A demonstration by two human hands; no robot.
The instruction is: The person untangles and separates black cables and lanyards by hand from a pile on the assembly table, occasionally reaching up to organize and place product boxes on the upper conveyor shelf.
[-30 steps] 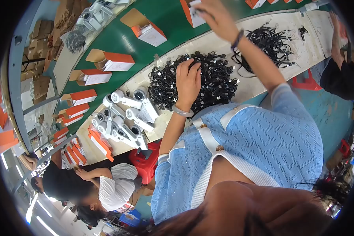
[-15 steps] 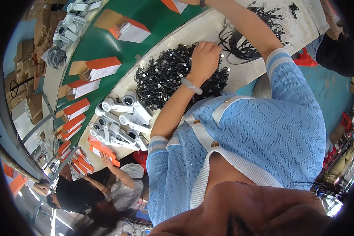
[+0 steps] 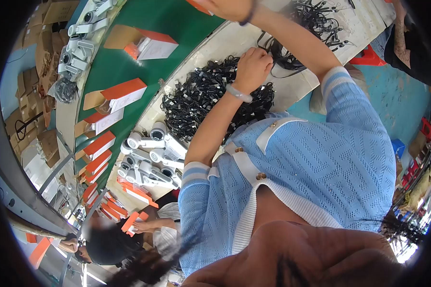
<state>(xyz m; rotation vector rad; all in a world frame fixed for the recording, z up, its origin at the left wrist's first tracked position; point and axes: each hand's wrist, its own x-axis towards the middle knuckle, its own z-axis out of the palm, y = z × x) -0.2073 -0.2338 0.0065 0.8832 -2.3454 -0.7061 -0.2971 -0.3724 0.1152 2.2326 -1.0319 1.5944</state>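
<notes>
My left hand (image 3: 254, 71), with a band at its wrist, rests over the right part of a heap of black cables (image 3: 201, 91) with small metal plugs. Its fingers are curled closed, and what they hold is hidden. Close to its fingertips lie black lanyards (image 3: 316, 24) in a loose bundle. At the top edge, my right hand (image 3: 232, 8) grips an orange and white box (image 3: 199, 5); the frame cuts off part of both.
Several open orange and white boxes (image 3: 158, 47) stand on the green belt (image 3: 129, 67). White devices with round heads (image 3: 151, 158) lie left of the cables; more (image 3: 76, 52) line the far side. Two co-workers sit at lower left, one hand (image 3: 141, 225) at an orange box. A red stool (image 3: 368, 57) stands right.
My right hand has come lower into view and now overlaps the box at the top edge. My left hand stays over the cables. A co-worker's hand now holds up an orange box.
</notes>
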